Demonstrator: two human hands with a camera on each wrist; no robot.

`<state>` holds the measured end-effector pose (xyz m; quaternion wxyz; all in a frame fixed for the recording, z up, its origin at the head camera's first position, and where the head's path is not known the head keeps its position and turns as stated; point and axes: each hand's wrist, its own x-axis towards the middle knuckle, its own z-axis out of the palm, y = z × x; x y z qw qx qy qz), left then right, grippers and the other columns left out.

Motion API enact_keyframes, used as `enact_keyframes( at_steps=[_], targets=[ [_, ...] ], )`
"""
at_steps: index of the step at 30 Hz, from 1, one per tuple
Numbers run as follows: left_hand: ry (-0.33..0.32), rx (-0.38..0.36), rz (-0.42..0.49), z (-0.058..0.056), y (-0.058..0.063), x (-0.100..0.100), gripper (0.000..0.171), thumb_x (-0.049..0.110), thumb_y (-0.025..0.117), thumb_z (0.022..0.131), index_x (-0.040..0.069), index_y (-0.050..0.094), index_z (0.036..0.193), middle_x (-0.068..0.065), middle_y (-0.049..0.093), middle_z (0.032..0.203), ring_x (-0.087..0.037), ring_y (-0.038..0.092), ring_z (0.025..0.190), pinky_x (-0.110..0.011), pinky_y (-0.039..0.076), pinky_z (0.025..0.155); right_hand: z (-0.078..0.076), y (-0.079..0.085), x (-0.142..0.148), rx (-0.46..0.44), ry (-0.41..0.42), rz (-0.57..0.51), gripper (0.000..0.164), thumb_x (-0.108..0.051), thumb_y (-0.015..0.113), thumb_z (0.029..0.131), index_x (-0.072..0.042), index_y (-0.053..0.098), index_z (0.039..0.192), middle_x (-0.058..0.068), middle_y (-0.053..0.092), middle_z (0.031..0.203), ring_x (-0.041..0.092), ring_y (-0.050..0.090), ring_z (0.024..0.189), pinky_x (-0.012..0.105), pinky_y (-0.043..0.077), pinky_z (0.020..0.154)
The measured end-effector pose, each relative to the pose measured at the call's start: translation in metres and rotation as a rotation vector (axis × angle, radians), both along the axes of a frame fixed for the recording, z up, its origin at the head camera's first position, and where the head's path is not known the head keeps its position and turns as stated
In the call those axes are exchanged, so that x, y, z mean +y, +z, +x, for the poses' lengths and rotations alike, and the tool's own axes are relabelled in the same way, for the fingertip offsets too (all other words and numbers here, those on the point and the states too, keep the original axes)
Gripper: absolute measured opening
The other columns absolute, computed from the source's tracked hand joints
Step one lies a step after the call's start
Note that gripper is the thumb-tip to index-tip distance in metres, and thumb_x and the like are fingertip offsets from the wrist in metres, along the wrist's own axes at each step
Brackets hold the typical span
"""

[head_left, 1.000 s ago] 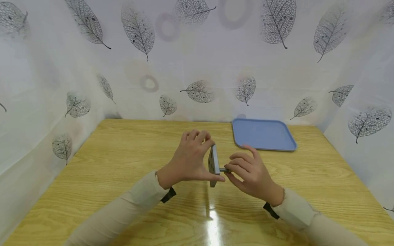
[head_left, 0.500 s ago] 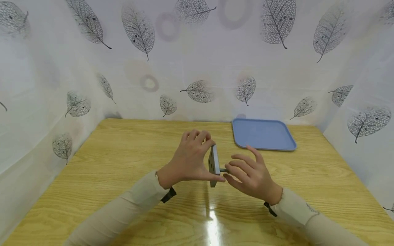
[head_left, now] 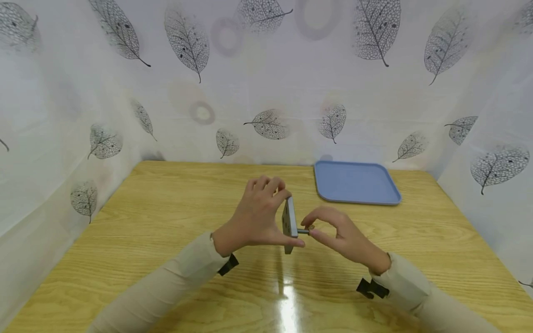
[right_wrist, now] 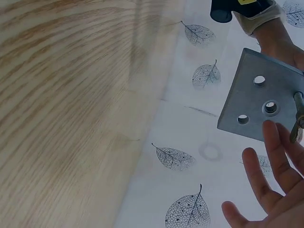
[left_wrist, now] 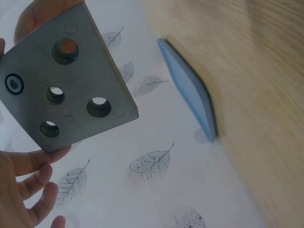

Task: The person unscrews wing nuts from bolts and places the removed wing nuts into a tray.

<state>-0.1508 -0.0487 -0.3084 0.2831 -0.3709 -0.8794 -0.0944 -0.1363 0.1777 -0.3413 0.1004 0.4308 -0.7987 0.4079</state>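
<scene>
The left hand (head_left: pixel 260 217) is gripping the drilled metal plate (left_wrist: pixel 71 80) by opposite edges, holding it upright above the wooden table (head_left: pixel 200 199), with the blue tray (head_left: pixel 354 182) sitting at one o'clock from it in the head view. The socket-head bolt (head_left: pixel 303 231) is poking out towards three o'clock, and the right hand (head_left: pixel 347 238) is pinching what looks like a brass wing nut (head_left: pixel 311 227) near its free end. A crooked approach could be crossing the threads here; a slack pinch could be dropping that nut. Nothing is covering the bolt's recessed head, so pushing could be backing it out towards nine o'clock.
</scene>
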Motion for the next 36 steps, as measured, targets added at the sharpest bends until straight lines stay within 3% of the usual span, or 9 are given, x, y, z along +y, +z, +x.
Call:
enact_keyframes(
  at_steps=[6,13,20,23,27,32,36],
  targets=[
    [0.002,0.009,-0.005,-0.001,-0.0015,-0.0006,0.089,0.085,0.066,0.046,0.015,0.064,0.1,0.0,0.048,0.103,-0.019,0.04,0.092,-0.039,0.034,0.081,-0.0016,-0.0046,-0.0015,0.057,0.022,-0.03,0.023,0.001,0.066,0.082,-0.015,0.064,0.098,-0.003,0.064,0.091,0.005,0.057,0.082,0.025,0.048,0.073],
    [0.004,0.027,-0.011,-0.002,-0.0023,-0.0012,0.089,0.086,0.065,0.046,0.015,0.064,0.099,0.0,0.047,0.101,-0.019,0.039,0.09,-0.037,0.033,0.08,-0.0007,-0.0024,-0.0029,0.121,0.027,-0.029,0.03,0.004,0.072,0.075,-0.015,0.064,0.097,-0.003,0.064,0.091,0.007,0.056,0.082,0.026,0.046,0.077],
    [0.001,0.03,-0.004,-0.0023,-0.0009,-0.0014,0.088,0.085,0.066,0.046,0.015,0.064,0.099,0.0,0.047,0.101,-0.019,0.039,0.09,-0.037,0.033,0.079,-0.0001,-0.002,-0.002,0.201,-0.009,0.0,0.013,-0.018,0.068,0.086,-0.013,0.064,0.097,-0.002,0.065,0.094,0.011,0.058,0.089,0.031,0.042,0.09],
    [0.003,0.03,-0.005,-0.0019,-0.0007,-0.0011,0.088,0.085,0.065,0.046,0.015,0.064,0.098,0.0,0.048,0.102,-0.019,0.039,0.09,-0.037,0.033,0.079,0.0001,-0.004,-0.0016,0.218,-0.002,0.012,0.013,-0.02,0.065,0.088,-0.012,0.063,0.099,-0.002,0.064,0.096,0.012,0.057,0.091,0.029,0.043,0.089],
    [0.001,0.023,-0.005,-0.002,-0.0014,-0.0006,0.088,0.084,0.066,0.046,0.015,0.064,0.099,0.0,0.048,0.102,-0.019,0.04,0.09,-0.037,0.033,0.08,0.0026,-0.0039,0.0005,0.149,0.027,0.046,0.021,-0.014,0.067,0.087,-0.012,0.059,0.106,-0.003,0.062,0.101,0.01,0.057,0.094,0.027,0.046,0.084],
    [-0.005,0.013,-0.001,-0.0017,-0.0014,-0.0004,0.088,0.083,0.067,0.046,0.014,0.064,0.1,0.0,0.048,0.102,-0.019,0.039,0.09,-0.038,0.033,0.08,0.0056,-0.0011,0.0038,0.012,0.086,0.036,0.024,-0.002,0.056,0.091,-0.013,0.057,0.113,0.0,0.063,0.105,0.01,0.06,0.097,0.03,0.049,0.084],
    [-0.006,0.02,-0.003,-0.0013,-0.0009,-0.0006,0.088,0.084,0.066,0.046,0.014,0.064,0.099,0.0,0.048,0.102,-0.019,0.04,0.09,-0.038,0.034,0.08,0.0037,-0.0002,0.0028,0.024,0.126,-0.008,0.025,0.002,0.054,0.091,-0.014,0.058,0.109,0.0,0.063,0.102,0.009,0.06,0.092,0.027,0.049,0.08]
  ],
)
